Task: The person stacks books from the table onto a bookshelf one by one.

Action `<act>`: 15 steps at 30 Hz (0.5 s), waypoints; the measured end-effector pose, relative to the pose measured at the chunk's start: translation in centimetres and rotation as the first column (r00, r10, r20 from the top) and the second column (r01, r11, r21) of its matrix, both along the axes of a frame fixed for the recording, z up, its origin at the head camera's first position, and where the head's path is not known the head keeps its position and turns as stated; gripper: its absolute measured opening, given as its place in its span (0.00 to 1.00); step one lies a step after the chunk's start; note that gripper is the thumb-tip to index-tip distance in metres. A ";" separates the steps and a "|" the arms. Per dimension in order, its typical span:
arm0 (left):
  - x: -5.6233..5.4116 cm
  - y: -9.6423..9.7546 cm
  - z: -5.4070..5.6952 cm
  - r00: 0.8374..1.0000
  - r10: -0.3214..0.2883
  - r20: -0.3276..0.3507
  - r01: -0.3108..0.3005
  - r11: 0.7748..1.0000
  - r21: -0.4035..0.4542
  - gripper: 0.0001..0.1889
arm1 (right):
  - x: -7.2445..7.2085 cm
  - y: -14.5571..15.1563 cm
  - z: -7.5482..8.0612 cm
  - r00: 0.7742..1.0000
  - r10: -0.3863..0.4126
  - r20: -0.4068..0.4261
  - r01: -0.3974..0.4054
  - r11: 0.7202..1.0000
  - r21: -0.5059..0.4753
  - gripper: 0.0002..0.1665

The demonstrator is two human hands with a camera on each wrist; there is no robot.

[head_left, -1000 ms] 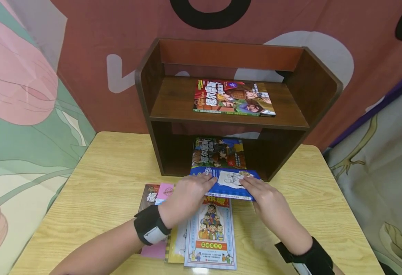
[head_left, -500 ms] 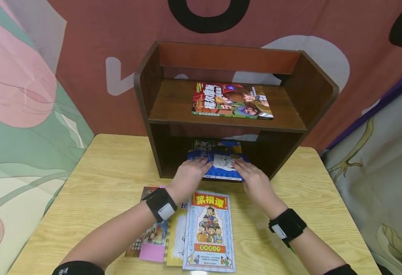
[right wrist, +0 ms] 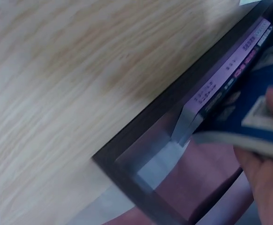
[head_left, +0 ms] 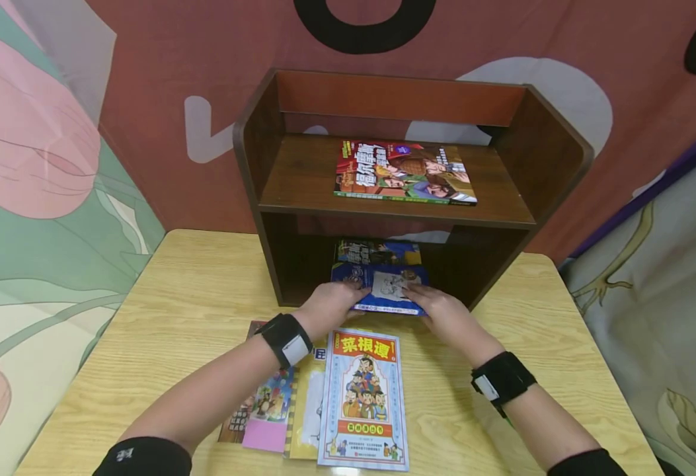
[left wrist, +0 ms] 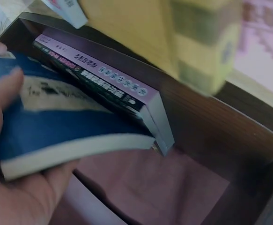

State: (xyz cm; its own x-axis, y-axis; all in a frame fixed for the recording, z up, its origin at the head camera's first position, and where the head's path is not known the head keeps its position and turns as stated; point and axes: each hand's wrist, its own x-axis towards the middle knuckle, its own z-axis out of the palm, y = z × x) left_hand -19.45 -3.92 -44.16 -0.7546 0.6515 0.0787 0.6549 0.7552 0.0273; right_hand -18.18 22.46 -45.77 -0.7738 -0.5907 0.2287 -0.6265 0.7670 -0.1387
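head view: left hand (head_left: 330, 307), right hand (head_left: 450, 320) grip blue book (head_left: 390, 287); light-blue book (head_left: 363, 400) reads "菜根谭"

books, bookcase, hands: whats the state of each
Bookcase: upright
Red book: closed, flat
Blue book: closed, slightly bowed
Dark book: closed, partly covered
Purple book: closed, beneath dark book
Light blue book: closed, flat
Yellow book: partly covered
Pink book: partly covered
Brown book: partly covered
Left hand: gripping blue book
Right hand: gripping blue book

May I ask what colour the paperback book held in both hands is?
The paperback book is mainly blue, seen best in the head view.
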 end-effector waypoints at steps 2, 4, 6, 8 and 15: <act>0.0 -0.2 -0.2 0.999 -0.026 0.030 0.026 1.000 0.018 0.29 | -0.1 0.2 -0.1 0.999 0.016 0.037 -0.016 1.000 0.000 0.31; 0.0 -0.5 -0.2 0.998 -0.046 0.053 0.044 0.999 0.033 0.32 | -0.2 0.4 -0.1 0.998 0.028 0.059 -0.028 1.000 -0.003 0.33; 0.1 -0.6 -0.2 0.996 -0.060 0.069 0.056 0.997 0.055 0.32 | -0.2 0.5 -0.1 0.997 0.039 0.065 -0.039 0.999 0.003 0.34; 0.1 -0.7 -0.1 0.995 -0.069 0.074 0.063 0.996 0.070 0.32 | -0.2 0.5 0.0 0.997 0.040 0.063 -0.041 0.999 0.011 0.33; -0.1 -1.0 -0.2 0.994 -0.083 0.075 0.076 0.993 0.085 0.32 | -0.4 0.7 0.0 0.997 0.038 0.062 -0.040 0.998 0.044 0.33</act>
